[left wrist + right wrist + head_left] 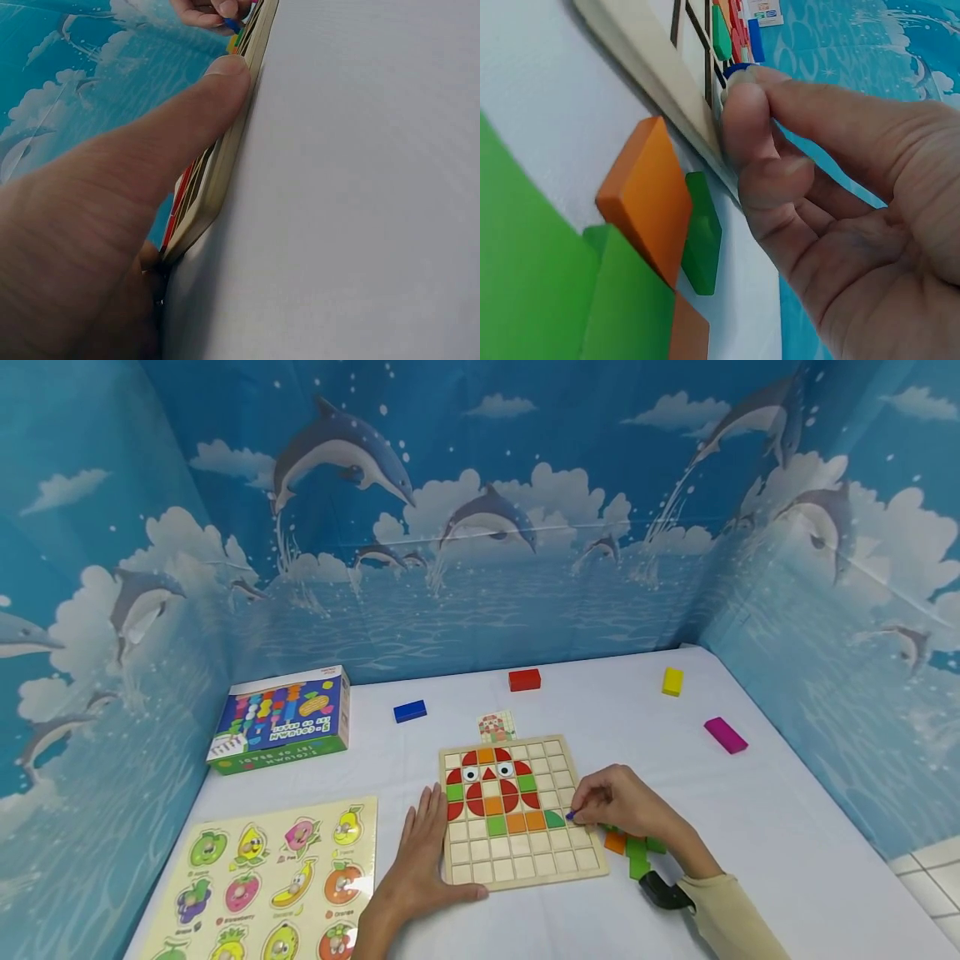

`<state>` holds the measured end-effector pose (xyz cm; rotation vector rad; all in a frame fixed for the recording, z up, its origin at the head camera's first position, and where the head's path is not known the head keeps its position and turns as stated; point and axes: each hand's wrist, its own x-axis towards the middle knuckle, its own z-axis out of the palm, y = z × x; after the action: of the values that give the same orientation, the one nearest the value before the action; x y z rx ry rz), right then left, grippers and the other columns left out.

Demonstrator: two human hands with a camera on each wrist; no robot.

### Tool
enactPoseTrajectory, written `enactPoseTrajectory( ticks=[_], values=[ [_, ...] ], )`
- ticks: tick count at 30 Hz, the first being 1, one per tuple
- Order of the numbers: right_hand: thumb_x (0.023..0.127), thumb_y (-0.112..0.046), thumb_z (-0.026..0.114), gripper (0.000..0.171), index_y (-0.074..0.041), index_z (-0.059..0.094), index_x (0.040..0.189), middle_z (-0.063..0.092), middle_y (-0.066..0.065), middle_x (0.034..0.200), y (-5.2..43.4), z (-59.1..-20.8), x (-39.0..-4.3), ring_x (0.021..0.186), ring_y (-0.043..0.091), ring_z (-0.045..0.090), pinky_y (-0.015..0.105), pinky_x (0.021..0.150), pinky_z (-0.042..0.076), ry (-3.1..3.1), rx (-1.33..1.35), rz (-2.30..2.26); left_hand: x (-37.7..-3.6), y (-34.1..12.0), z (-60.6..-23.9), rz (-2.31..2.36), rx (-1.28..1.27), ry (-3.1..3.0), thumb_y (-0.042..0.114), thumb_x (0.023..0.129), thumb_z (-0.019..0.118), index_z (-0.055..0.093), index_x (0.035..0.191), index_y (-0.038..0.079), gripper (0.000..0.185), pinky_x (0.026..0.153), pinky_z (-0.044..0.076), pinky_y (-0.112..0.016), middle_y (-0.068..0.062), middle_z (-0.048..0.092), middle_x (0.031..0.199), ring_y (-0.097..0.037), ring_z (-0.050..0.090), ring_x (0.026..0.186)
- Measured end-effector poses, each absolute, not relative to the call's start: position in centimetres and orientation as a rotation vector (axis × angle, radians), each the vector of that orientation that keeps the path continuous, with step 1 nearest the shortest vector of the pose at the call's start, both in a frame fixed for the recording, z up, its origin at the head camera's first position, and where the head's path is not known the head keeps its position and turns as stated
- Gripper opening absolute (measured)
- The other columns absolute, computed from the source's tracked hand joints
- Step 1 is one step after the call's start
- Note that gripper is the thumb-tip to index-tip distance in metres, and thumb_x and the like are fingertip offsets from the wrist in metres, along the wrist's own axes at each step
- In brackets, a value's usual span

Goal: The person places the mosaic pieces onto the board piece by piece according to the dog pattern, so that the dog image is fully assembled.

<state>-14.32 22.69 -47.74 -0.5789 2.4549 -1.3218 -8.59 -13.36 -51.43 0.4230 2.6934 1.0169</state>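
A wooden grid board (525,867) lies on the table, its upper cells filled with red, orange, green and white-eyed pieces. My left hand (420,860) rests along the board's left side, fingers straight and thumb on the near edge; in the left wrist view the thumb (217,82) touches the rim. At the board's right edge, my right hand (618,797) pinches a small blue piece (572,815) between thumb and fingertips, just right of a green curved piece (554,818). Most of the blue piece is hidden by the fingers in the right wrist view.
Loose green pieces (637,858) and an orange piece (646,196) lie right of the board. A pattern card (497,727) stands behind it. Blue (410,711), red (524,680), yellow (672,682) and magenta (725,735) blocks, a fruit puzzle (300,852) and a box (281,718) lie around.
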Motion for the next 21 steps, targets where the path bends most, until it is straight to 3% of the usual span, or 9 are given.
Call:
enactPoseTrajectory(
  ticks=[9, 21],
  values=[
    [0.086, 0.002, 0.088, 0.016, -0.012, 0.082, 0.092, 0.071, -0.002, 0.079, 22.76, -47.65, -14.73, 0.069, 0.013, 0.060, 0.023, 0.062, 0.055, 2.493, -0.602, -1.261, -8.58, -13.36, -51.40, 1.035, 0.424, 2.690, 0.067, 0.068, 0.094, 0.010, 0.174, 0.008, 0.148, 0.134, -0.002, -0.053, -0.008, 0.002, 0.182, -0.027, -0.009, 0.168],
    [0.084, -0.002, 0.091, 0.019, -0.009, 0.085, 0.100, 0.070, 0.001, 0.089, 22.90, -47.89, -14.63, 0.071, 0.009, 0.058, 0.023, 0.064, 0.054, 2.557, -0.728, -1.227, -8.65, -13.36, -51.42, 1.057, 0.445, 2.699, 0.066, 0.069, 0.094, 0.010, 0.174, 0.007, 0.147, 0.134, -0.002, -0.057, -0.010, 0.002, 0.182, -0.031, -0.007, 0.168]
  ],
)
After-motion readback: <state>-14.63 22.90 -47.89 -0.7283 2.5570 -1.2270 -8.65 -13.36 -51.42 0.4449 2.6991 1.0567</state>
